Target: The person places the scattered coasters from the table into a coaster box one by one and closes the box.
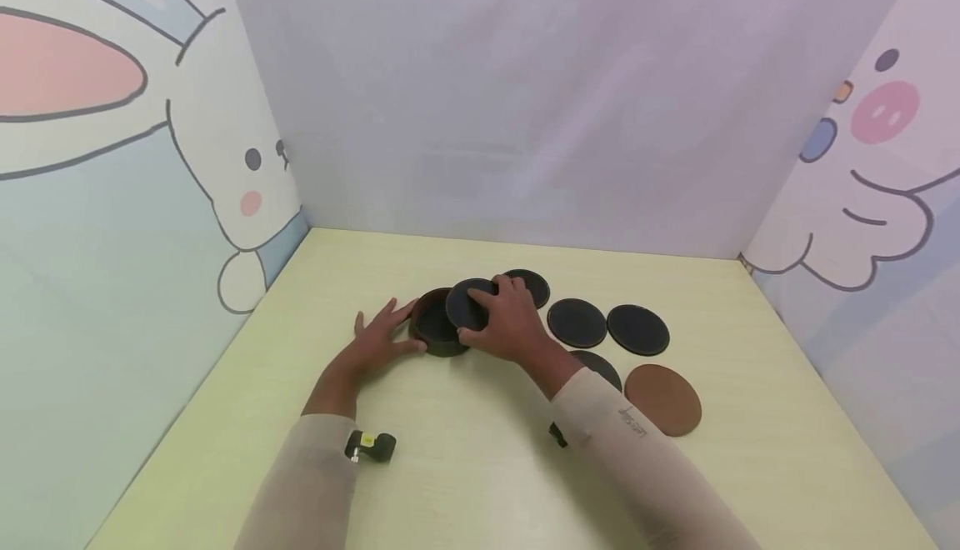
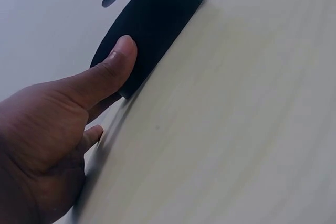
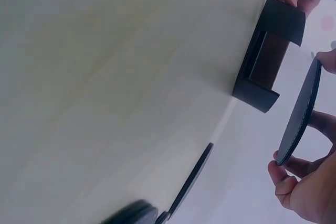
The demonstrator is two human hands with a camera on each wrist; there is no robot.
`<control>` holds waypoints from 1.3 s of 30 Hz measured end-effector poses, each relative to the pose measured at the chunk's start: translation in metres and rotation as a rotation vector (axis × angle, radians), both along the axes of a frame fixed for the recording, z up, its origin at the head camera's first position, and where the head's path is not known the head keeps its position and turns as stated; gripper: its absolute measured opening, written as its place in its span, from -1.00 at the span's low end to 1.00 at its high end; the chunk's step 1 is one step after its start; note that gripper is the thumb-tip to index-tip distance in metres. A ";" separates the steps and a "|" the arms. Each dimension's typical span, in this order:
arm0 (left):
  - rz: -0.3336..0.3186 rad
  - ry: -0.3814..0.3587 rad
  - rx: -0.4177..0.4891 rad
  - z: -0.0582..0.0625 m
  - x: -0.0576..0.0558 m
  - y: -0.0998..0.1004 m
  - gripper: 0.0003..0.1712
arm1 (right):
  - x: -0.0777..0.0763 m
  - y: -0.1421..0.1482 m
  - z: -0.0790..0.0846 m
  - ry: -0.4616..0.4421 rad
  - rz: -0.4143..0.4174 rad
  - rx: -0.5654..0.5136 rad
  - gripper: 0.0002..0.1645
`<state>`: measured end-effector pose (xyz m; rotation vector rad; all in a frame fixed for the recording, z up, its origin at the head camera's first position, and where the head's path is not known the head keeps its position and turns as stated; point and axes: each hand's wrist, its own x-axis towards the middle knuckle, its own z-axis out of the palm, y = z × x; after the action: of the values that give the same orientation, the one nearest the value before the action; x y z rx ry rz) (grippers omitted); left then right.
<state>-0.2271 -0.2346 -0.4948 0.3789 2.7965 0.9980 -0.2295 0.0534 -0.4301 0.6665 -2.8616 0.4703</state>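
My left hand (image 1: pixel 377 345) grips a round, dark coaster holder (image 1: pixel 442 350) on the table, its thumb against the near wall. In the right wrist view the holder (image 3: pixel 281 20) shows a cut-out in its side and a brown inner surface. My right hand (image 1: pixel 513 322) pinches a round black coaster (image 1: pixel 462 307) by its edge. This coaster (image 3: pixel 301 114) is raised and tilted at the holder's right side, overlapping its rim in the head view. The left wrist view shows the left thumb pressed on the holder's wall (image 2: pixel 157 22).
Right of the holder, several black coasters lie flat, among them a far one (image 1: pixel 534 285), a middle one (image 1: pixel 577 322) and a right one (image 1: pixel 638 330). A brown coaster (image 1: pixel 663 400) lies nearer, beside the right sleeve (image 1: pixel 637 458). Printed cloth walls (image 1: pixel 525 117) surround the table (image 1: pixel 450 475).
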 end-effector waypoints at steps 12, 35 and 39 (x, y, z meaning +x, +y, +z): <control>-0.003 0.003 0.011 -0.001 0.001 -0.003 0.09 | -0.001 -0.027 -0.003 -0.033 0.053 -0.004 -0.16; -0.011 0.005 0.000 -0.002 -0.003 -0.002 0.09 | -0.008 -0.050 -0.006 -0.093 0.052 0.114 -0.17; -0.012 0.004 0.005 -0.002 -0.003 -0.001 0.09 | -0.009 -0.053 -0.007 -0.086 0.040 0.137 -0.16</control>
<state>-0.2301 -0.2354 -0.4969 0.3980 2.7920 1.0035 -0.2389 0.0007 -0.4373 0.7440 -2.9881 0.3182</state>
